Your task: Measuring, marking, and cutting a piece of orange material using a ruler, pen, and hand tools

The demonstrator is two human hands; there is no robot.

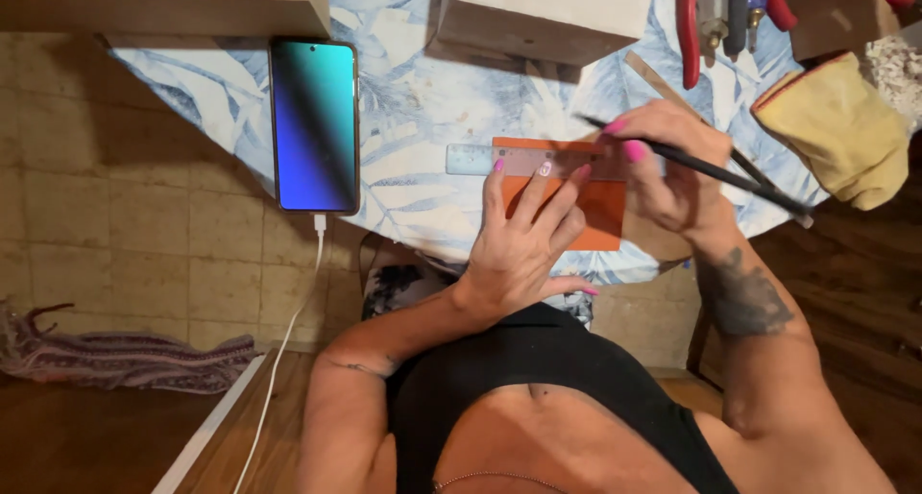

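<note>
An orange sheet lies on the table with the blue leaf-print cloth. A clear ruler rests across the sheet's top edge. My left hand presses its fingertips flat on the ruler and the sheet. My right hand is just right of the sheet and grips a long black pencil, whose tip points left above the ruler.
A smartphone with a lit blue-green screen lies at the table's left, a white cable hanging from it. Cardboard boxes stand at the back. Red-handled pliers and a yellow glove sit at right.
</note>
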